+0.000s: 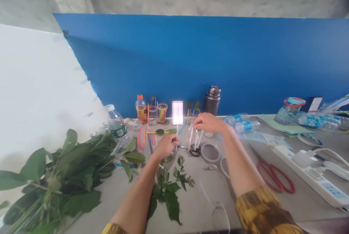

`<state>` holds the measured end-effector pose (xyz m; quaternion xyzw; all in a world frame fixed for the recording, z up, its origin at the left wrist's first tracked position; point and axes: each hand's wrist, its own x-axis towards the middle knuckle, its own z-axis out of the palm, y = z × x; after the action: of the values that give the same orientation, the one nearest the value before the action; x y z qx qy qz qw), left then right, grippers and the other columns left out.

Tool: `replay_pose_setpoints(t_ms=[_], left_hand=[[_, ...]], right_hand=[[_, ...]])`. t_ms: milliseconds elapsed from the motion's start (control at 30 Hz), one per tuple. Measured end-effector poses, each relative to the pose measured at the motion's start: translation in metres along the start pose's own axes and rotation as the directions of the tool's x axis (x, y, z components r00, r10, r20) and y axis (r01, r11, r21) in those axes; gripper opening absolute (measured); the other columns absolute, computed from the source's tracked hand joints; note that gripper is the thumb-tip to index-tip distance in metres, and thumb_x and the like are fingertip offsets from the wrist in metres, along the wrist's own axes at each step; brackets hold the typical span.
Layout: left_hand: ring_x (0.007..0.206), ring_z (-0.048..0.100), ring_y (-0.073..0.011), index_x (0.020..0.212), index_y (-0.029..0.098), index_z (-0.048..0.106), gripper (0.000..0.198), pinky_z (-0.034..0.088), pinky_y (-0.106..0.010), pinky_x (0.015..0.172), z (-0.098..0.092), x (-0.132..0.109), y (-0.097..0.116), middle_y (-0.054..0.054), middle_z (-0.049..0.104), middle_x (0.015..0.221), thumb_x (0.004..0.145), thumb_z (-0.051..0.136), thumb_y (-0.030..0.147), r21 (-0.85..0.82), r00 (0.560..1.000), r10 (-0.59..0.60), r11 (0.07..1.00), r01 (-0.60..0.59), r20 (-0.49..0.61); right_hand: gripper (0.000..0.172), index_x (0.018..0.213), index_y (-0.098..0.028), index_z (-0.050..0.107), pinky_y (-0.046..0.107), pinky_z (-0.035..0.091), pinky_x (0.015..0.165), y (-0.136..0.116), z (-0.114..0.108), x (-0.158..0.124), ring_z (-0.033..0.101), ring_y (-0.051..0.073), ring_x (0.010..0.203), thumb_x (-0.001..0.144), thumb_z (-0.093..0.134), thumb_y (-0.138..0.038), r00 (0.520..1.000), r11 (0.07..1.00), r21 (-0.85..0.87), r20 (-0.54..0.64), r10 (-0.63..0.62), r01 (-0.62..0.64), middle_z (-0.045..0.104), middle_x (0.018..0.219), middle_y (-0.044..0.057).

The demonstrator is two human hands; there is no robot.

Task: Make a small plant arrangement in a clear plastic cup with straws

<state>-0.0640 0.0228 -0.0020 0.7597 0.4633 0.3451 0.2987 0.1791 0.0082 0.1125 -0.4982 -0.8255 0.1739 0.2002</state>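
My left hand [167,145] is closed in a pinch on a thin white straw [177,132] that stands upright over the grey table. My right hand [208,122] is closed over the tops of several pale pink and white straws [195,138] that hang down into a clear plastic cup [191,139]. Small black scissors [194,151] lie just below both hands. Loose green leaves [170,190] lie on the table between my forearms.
A big pile of leafy branches [54,179] fills the left. Water bottle [117,128], orange drink bottle [141,109], cups of coloured straws [162,112] and a steel flask [212,100] stand by the blue wall. Red scissors [274,176], power strip [313,172] at right.
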Motion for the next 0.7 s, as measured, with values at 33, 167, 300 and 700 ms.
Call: replay_pose_setpoints(t_ms=[33,167,300,700], left_hand=[[0.060,0.054,-0.0154,0.063,0.019,0.061,0.010,0.040,-0.027,0.063,0.001,0.000,0.001,0.000,0.061,0.059,0.072,0.058,0.015,-0.020,1.000,-0.002,1.000,0.002,0.011],[0.064,0.059,-0.0156,0.085,0.018,0.065,0.016,0.046,-0.025,0.060,0.005,0.000,0.016,-0.001,0.064,0.070,0.083,0.050,0.024,-0.200,0.998,-0.011,0.980,-0.003,-0.070],[0.058,0.059,-0.0141,0.105,0.017,0.066,0.027,0.049,-0.024,0.056,0.005,-0.001,0.031,0.000,0.064,0.068,0.082,0.054,0.025,-0.339,0.995,-0.017,0.941,-0.016,-0.095],[0.050,0.055,-0.0120,0.077,0.016,0.072,0.011,0.045,-0.024,0.052,0.006,-0.005,0.047,0.000,0.066,0.061,0.071,0.069,0.025,-0.412,0.982,-0.141,0.908,0.078,-0.126]], right_hand=[[0.020,0.077,-0.022,0.080,0.027,0.041,0.067,0.000,-0.001,0.000,0.064,0.018,0.076,0.082,0.061,-0.025,1.000,1.000,0.000,-0.010,0.002,-0.002,0.075,0.087,0.004],[0.020,0.081,-0.021,0.081,0.026,0.042,0.070,0.007,-0.006,-0.002,0.064,0.018,0.077,0.084,0.062,-0.027,0.998,1.000,0.002,-0.061,0.006,-0.006,0.074,0.091,0.005],[0.020,0.086,-0.022,0.081,0.026,0.042,0.071,0.014,-0.010,-0.004,0.063,0.017,0.077,0.086,0.063,-0.029,0.995,1.000,0.000,-0.097,0.026,-0.026,0.073,0.094,0.004],[0.019,0.088,-0.020,0.081,0.028,0.045,0.074,0.011,-0.018,-0.010,0.062,0.016,0.078,0.088,0.064,-0.029,0.987,0.998,0.069,-0.158,-0.001,0.012,0.070,0.095,0.006]])
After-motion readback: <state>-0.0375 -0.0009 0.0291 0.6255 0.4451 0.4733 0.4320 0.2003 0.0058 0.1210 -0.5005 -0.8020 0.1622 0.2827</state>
